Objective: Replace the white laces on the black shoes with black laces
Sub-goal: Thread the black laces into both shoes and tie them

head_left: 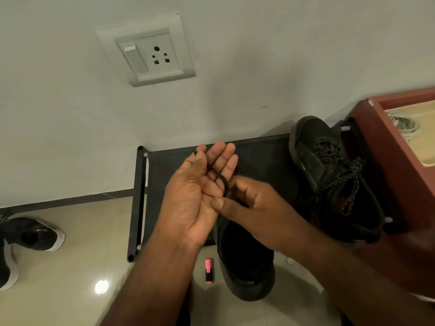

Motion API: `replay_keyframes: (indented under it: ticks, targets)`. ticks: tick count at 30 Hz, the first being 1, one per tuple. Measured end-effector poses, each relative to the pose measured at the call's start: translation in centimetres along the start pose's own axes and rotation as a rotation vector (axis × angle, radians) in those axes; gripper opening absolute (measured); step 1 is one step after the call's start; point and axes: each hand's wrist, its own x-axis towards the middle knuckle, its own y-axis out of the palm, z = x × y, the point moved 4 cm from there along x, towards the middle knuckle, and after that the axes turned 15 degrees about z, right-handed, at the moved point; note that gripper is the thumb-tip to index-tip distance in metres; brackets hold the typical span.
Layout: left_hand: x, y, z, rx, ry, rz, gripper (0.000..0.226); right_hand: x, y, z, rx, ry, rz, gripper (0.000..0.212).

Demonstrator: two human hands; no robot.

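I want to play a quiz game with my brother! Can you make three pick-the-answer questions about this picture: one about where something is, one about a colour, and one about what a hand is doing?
1. Where is the pink marker?
A. On the floor tiles beside the near shoe
B. On the wall
C. Inside a shoe

2. What colour is the lace across the left hand?
A. White
B. Black
C. Pink

3. What is the right hand doing?
A. Lying flat
B. Pinching the lace
C. Holding the marker

Answers:
1 A, it lies on the tiles right next to the shoe.
2 B, the lace is as dark as the shoes.
3 B, its thumb and fingers close on the lace.
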Motion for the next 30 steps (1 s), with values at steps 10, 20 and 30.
replay_keyframes:
  ticks: [10, 20, 30]
  targets:
    - [0.5, -4.1, -0.3, 0.226, 0.132, -0.281, 0.025, -2.0, -6.8, -0.4, 0.453, 0.02, -0.434, 0.027]
    - [-0.1, -0.3, 3.3, 0.907, -0.021, 0.091, 0.016, -1.8, -4.0, 0.3, 0.255, 0.114, 0.0, 0.026]
    - [1.9, -3.8, 1.0, 1.021, 0.091, -0.144, 0.042, -1.5, -5.9, -2.2, 0.095, 0.271, -0.319, 0.017]
